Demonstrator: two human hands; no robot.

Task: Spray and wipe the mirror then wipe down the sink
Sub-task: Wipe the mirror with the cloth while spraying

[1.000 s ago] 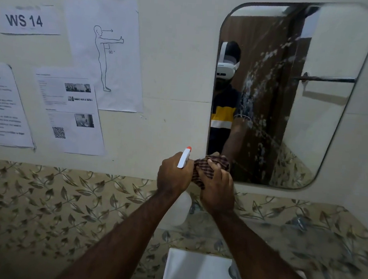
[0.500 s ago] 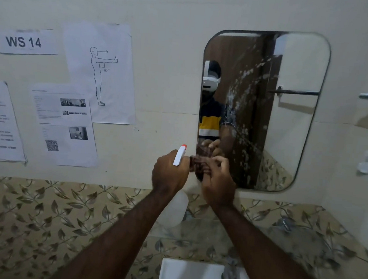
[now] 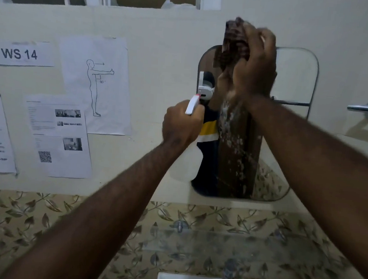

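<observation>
Both hands full: right hand (image 3: 254,63) bunches the cloth (image 3: 233,43) at the mirror (image 3: 293,82) top edge; spray streaks lie below; left hand (image 3: 181,123) clamps the spray bottle (image 3: 185,161).

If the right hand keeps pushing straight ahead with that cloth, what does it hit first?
Most likely the mirror: the right hand holds the checked cloth up at the mirror's top edge, so the cloth would press the glass or the wall just above. Depth is unclear; it may already touch.
</observation>
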